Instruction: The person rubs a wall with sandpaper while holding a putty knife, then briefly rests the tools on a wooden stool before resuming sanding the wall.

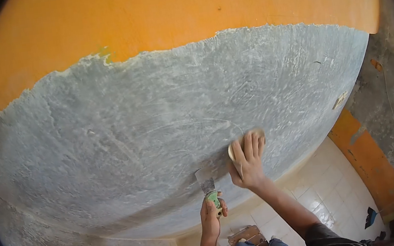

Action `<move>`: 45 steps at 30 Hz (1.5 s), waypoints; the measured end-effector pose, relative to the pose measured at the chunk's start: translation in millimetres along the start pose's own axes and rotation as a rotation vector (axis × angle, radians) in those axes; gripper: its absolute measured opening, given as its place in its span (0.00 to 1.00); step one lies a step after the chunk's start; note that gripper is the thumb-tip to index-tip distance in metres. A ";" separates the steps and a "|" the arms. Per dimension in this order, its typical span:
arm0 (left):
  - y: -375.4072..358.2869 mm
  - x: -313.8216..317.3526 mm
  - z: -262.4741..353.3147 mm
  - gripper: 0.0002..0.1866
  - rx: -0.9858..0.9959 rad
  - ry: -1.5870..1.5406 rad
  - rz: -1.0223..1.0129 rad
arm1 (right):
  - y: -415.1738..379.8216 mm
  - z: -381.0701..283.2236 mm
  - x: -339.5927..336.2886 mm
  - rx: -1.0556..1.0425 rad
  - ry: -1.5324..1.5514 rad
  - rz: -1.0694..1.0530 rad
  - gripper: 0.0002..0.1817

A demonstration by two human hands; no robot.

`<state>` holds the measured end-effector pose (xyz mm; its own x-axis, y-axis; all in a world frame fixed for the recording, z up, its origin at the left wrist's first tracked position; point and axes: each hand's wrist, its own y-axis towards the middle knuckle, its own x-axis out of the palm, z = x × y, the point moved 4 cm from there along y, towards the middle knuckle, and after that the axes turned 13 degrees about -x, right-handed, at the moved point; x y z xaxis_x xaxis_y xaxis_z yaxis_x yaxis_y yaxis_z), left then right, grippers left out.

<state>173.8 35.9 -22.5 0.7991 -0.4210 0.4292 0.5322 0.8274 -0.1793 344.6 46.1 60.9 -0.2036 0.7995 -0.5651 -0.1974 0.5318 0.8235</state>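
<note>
My left hand (211, 213) is closed round the green handle of a putty knife (206, 183), whose flat metal blade points up beside the grey wall. To its right, my right hand (248, 161) grips a tan pad (237, 153) and holds it against the bare grey wall (156, 108). The exact make of the pad is hidden by my fingers. Faint curved scratch marks show on the wall above both hands.
Orange paint (169, 13) with a ragged lower edge covers the upper wall. Below are a tiled floor (323, 191), a brown board (249, 235) by my feet and a dark object (370, 217) at the right. A wall outlet (340, 100) sits at the right.
</note>
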 end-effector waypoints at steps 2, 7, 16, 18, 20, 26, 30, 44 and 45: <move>1.8 3.6 0.4 0.29 0.012 -0.003 -0.002 | 26.9 3.6 -16.8 -0.019 0.014 0.020 0.37; 11.1 -3.3 -15.0 0.28 0.060 -0.018 0.001 | -49.6 -2.9 42.7 0.042 0.061 -0.168 0.37; 27.5 -14.9 -46.5 0.28 0.136 -0.058 -0.009 | -8.9 -10.0 18.4 -0.094 -0.005 -0.024 0.33; 29.8 -14.8 -54.2 0.28 0.156 -0.122 -0.011 | -29.9 -12.2 33.0 -0.104 -0.035 -0.010 0.33; 29.2 -17.1 -60.4 0.28 0.153 -0.140 -0.045 | -30.1 -17.9 29.0 -0.064 0.032 -0.017 0.33; 35.2 -17.7 -70.1 0.28 0.187 -0.123 -0.001 | -41.2 -12.6 40.3 -0.096 -0.121 -0.013 0.39; 40.6 -23.9 -75.8 0.28 0.218 -0.065 0.002 | -35.9 -9.3 38.6 -0.113 -0.073 0.044 0.37; 99.4 -98.1 -290.0 0.27 0.531 0.139 -0.030 | -267.3 -0.7 173.1 -0.332 0.004 0.319 0.30; 92.6 -92.7 -304.6 0.27 0.532 0.105 -0.060 | -282.6 -1.3 166.7 -0.376 0.090 0.305 0.29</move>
<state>234.2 38.3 -348.6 0.8099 -0.4855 0.3293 0.3843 0.8632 0.3275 365.2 28.7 -266.1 -0.3848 0.8670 -0.3166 -0.4448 0.1263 0.8867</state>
